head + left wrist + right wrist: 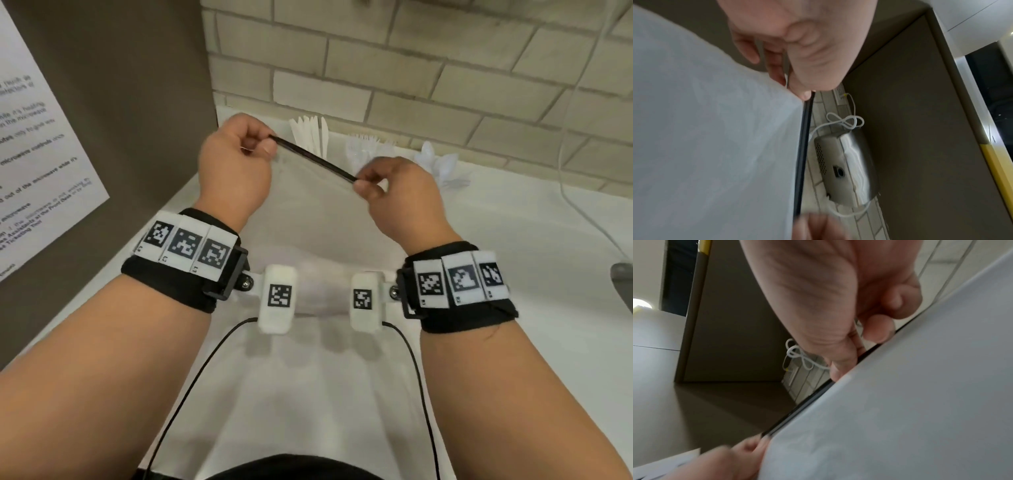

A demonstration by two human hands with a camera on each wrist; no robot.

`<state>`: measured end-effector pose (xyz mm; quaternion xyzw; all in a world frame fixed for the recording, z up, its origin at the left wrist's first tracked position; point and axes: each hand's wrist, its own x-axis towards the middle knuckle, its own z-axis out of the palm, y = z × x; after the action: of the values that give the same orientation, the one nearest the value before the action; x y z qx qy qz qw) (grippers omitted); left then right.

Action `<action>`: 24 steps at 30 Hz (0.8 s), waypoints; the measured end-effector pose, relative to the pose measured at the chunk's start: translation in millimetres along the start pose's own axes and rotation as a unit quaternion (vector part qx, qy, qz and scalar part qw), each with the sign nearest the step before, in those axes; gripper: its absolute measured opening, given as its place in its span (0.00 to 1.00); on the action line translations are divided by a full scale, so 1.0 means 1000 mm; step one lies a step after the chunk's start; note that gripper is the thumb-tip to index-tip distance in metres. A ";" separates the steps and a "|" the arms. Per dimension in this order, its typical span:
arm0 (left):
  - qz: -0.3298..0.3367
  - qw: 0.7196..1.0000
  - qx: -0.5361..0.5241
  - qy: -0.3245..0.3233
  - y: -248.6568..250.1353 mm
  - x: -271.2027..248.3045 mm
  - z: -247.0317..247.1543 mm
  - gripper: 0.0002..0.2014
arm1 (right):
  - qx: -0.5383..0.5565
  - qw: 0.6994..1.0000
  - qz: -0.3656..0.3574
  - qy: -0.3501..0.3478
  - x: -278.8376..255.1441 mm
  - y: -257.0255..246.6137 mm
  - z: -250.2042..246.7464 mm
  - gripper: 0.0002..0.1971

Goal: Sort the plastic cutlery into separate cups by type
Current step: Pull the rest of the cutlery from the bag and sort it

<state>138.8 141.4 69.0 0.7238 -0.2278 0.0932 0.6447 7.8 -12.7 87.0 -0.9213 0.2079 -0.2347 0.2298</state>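
Translucent bag [308, 205] hung from black zip strip [313, 159], stretched between both grips. Left hand [236, 164] pinched one end, right hand [394, 192] pinched other. Beyond grips, against brick wall: white cutlery bunches [310, 133].

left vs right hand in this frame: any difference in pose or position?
The left hand sits higher in the head view and farther back, toward the brown panel; the right hand sits lower and nearer. The left pinches the upper end of the bag's black strip; the right pinches its lower end. Shared: both use a thumb-and-fingers pinch on the same white bag.
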 end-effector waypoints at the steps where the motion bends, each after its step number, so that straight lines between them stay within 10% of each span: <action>1: -0.009 1.000 0.002 0.019 0.000 0.004 -0.005 0.14 | -0.008 1.000 0.019 0.005 -0.004 0.009 -0.007 0.06; 6: -0.040 0.994 0.003 0.104 -0.002 0.012 -0.016 0.14 | -0.033 0.988 0.132 0.074 -0.017 0.040 -0.036 0.06; 9: -0.078 0.990 -0.041 0.109 0.009 0.006 -0.008 0.12 | -0.119 0.979 0.163 -0.036 -0.022 0.038 -0.051 0.07; 16: -0.080 0.993 -0.086 0.018 0.024 -0.003 0.007 0.12 | 0.032 0.993 0.013 -0.117 -0.021 -0.008 -0.041 0.22; 22: -0.048 0.990 -0.124 0.051 0.032 -0.006 0.006 0.02 | 0.049 0.992 -0.011 -0.119 -0.006 -0.024 -0.007 0.09; 24: -0.124 0.990 -0.056 0.030 0.027 -0.014 0.009 0.31 | 0.129 0.988 0.017 -0.080 -0.005 -0.026 0.002 0.08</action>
<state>112.6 133.5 85.8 0.7058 -0.1219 0.0212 0.6975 11.5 11.7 97.5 -0.8963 0.1723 -0.1809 0.3663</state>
